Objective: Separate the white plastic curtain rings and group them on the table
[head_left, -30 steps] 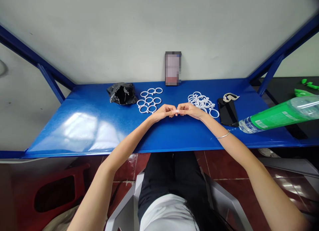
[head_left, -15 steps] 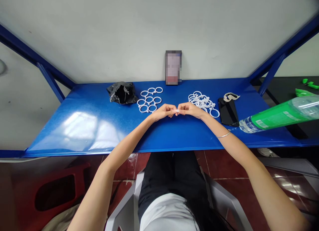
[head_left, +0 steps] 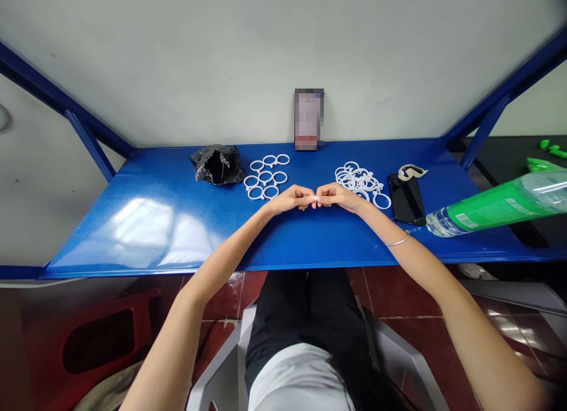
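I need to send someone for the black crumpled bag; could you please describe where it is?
On the blue table, look along the far edge by the wall. Left of the neatly laid white rings sits the black crumpled bag, the only dark, shiny, shapeless thing on that side.

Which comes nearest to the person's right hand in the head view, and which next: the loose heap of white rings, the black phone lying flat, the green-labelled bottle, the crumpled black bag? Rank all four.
From the right hand:
1. Loose heap of white rings, just behind it, touching or nearly so.
2. Black phone, flat, to its right.
3. Green-labelled bottle, lying farther right.
4. Crumpled black bag, far across on the left side.
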Demonstrator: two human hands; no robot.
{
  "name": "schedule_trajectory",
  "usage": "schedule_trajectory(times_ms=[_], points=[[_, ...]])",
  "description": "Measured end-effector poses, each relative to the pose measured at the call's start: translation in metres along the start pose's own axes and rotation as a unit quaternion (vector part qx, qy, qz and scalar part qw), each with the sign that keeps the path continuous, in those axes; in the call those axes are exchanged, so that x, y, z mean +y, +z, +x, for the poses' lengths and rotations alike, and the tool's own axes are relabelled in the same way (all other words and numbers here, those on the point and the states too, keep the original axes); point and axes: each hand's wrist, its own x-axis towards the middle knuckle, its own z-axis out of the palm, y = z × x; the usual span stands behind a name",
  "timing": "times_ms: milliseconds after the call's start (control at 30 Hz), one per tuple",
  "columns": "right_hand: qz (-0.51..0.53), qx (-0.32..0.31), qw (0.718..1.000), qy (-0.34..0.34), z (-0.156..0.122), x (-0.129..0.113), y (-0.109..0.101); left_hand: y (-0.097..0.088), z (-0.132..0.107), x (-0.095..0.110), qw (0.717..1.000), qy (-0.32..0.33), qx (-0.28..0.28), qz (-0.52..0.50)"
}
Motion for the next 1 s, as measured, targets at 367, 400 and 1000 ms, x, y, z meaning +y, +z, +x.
schedule_trajectory(times_ms=[367,400,1000], points=[[-0.033,-0.023,0.999,0.016,-0.001,0.001,-0.002,-0.002,-0.001,0.001,0.999,-0.009,-0.043,-0.003],[-0.032,-0.021,0.999,0.013,-0.001,0.001,-0.002,-0.002,-0.001,0.001,0.999,-0.01,-0.04,-0.003],[-0.062,0.062,0.996,-0.03,0.003,0.007,-0.003,-0.001,0.003,-0.01,0.998,0.019,0.046,-0.024]])
